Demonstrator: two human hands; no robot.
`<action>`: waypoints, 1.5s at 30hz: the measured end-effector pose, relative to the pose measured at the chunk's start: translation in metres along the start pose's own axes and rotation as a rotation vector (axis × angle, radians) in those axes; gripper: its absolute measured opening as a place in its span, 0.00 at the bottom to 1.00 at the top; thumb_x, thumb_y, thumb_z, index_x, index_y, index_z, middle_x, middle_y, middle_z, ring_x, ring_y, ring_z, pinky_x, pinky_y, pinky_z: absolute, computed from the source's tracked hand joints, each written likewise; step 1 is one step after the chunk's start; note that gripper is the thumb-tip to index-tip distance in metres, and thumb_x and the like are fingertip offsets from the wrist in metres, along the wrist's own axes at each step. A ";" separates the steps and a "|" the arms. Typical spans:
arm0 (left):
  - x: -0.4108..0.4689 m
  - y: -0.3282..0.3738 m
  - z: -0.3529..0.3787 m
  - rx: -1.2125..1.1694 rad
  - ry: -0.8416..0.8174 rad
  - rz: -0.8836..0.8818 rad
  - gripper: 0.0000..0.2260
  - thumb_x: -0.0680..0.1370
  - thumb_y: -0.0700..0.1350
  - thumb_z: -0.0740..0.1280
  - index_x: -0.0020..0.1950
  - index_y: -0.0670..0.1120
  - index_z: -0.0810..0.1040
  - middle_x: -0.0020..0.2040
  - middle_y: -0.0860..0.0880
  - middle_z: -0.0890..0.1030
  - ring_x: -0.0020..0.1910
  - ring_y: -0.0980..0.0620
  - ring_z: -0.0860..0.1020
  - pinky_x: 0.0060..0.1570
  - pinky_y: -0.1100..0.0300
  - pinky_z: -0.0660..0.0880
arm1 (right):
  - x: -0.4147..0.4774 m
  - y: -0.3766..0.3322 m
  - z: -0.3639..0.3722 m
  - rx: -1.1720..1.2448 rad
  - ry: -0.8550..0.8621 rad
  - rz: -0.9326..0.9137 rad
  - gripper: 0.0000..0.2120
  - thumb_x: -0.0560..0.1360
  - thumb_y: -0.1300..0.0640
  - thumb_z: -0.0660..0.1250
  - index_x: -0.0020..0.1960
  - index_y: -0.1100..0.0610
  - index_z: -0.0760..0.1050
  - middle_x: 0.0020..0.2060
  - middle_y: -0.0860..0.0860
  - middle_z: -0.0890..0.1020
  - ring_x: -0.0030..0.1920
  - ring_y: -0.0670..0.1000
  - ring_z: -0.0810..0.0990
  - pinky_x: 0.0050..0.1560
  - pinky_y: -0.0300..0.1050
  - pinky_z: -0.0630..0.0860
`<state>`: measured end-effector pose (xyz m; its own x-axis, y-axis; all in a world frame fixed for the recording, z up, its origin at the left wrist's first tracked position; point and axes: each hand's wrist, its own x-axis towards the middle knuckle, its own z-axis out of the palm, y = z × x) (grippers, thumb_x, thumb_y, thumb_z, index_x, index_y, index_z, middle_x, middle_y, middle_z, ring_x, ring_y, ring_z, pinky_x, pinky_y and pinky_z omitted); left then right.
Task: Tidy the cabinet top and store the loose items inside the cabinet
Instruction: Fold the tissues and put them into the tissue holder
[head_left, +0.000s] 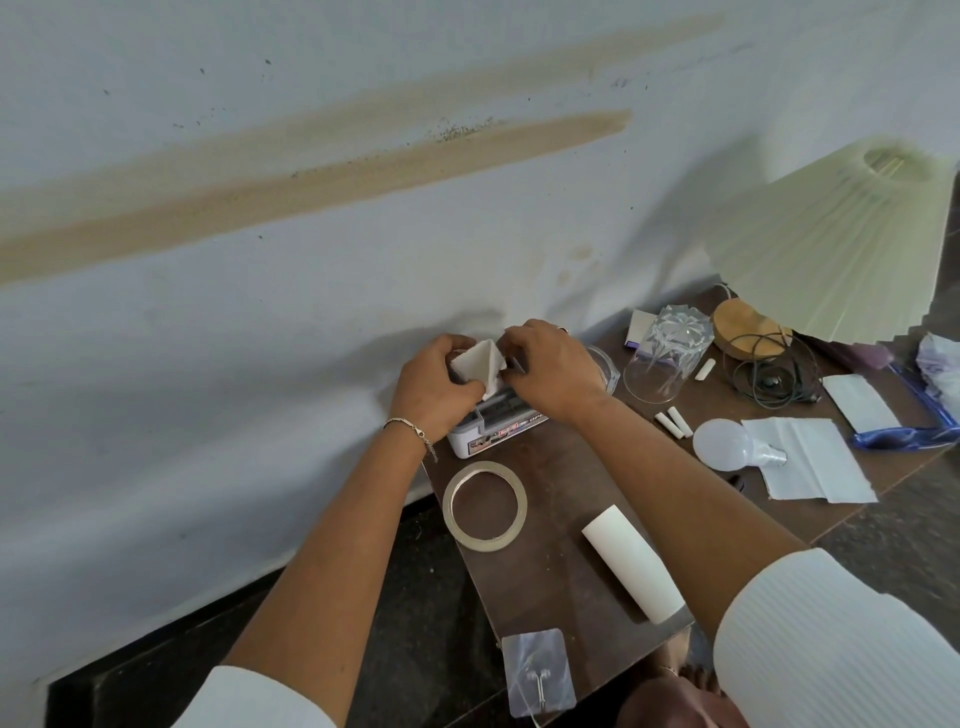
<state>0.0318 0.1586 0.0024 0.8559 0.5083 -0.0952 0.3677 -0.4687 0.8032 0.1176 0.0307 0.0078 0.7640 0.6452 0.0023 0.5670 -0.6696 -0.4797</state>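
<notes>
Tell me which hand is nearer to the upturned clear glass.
Right. The right hand is at the tissue box, just beside the upturned glass. The left hand grips the tissue on the box's far side, farther from the glass.

Partial "OPE" on the white box's (493, 434) label; other print there illegible

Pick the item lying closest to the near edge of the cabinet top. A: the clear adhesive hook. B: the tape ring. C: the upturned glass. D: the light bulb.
A: the clear adhesive hook overhangs the near edge of the cabinet top, while the tape ring, light bulb and upturned glass lie farther in.
</notes>
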 end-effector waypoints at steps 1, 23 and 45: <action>-0.001 0.001 0.001 -0.038 0.001 -0.021 0.18 0.68 0.37 0.69 0.57 0.50 0.76 0.44 0.50 0.81 0.37 0.50 0.81 0.35 0.63 0.76 | -0.001 0.000 0.000 0.024 0.011 0.001 0.10 0.72 0.56 0.69 0.53 0.51 0.78 0.48 0.51 0.78 0.51 0.54 0.77 0.51 0.51 0.75; -0.011 0.020 0.008 -0.318 0.073 -0.177 0.13 0.68 0.45 0.64 0.51 0.47 0.78 0.47 0.45 0.83 0.47 0.45 0.82 0.54 0.48 0.78 | -0.013 0.005 0.010 0.047 0.144 0.057 0.12 0.76 0.58 0.64 0.57 0.51 0.79 0.50 0.51 0.81 0.53 0.57 0.78 0.54 0.52 0.72; -0.080 0.128 0.140 -0.165 -0.093 0.224 0.09 0.72 0.36 0.66 0.50 0.46 0.78 0.43 0.53 0.79 0.38 0.63 0.75 0.40 0.79 0.68 | -0.162 0.111 -0.068 0.229 0.518 0.347 0.19 0.73 0.59 0.67 0.63 0.53 0.72 0.53 0.48 0.79 0.54 0.50 0.77 0.54 0.49 0.75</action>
<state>0.0615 -0.0435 0.0307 0.9416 0.3334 0.0478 0.1084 -0.4343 0.8942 0.0777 -0.1728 0.0137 0.9721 0.1077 0.2082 0.2253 -0.6746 -0.7030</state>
